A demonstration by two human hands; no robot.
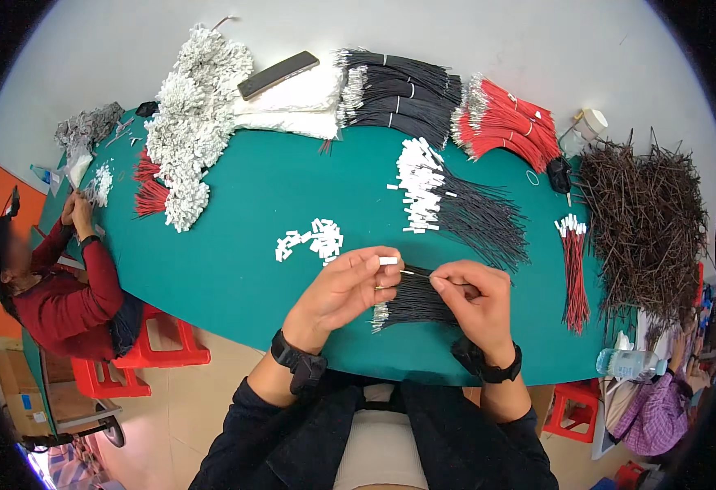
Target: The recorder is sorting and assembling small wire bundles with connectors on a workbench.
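Observation:
Between thumb and fingers of my left hand (345, 286) is a small white plastic connector housing (388, 260). My right hand (476, 298) pinches a thin black wire (420, 271), its bare metal end pointing left, close to the housing. Whether the two touch is too small to tell. Under my hands lies a row of black wires (419, 304) with metal tips at their left ends. A loose pile of white connector housings (325, 240) sits just beyond my left hand. Farther out, black wires (484, 216) with white housings on their ends are heaped together.
Bundled black wires (403, 86), red wires (513, 122) and a large white heap (198, 106) line the far side of the green table (243, 269). Red wires (575, 278) and a brown tangled pile (648, 220) lie right. At left, another person (72, 286) works seated.

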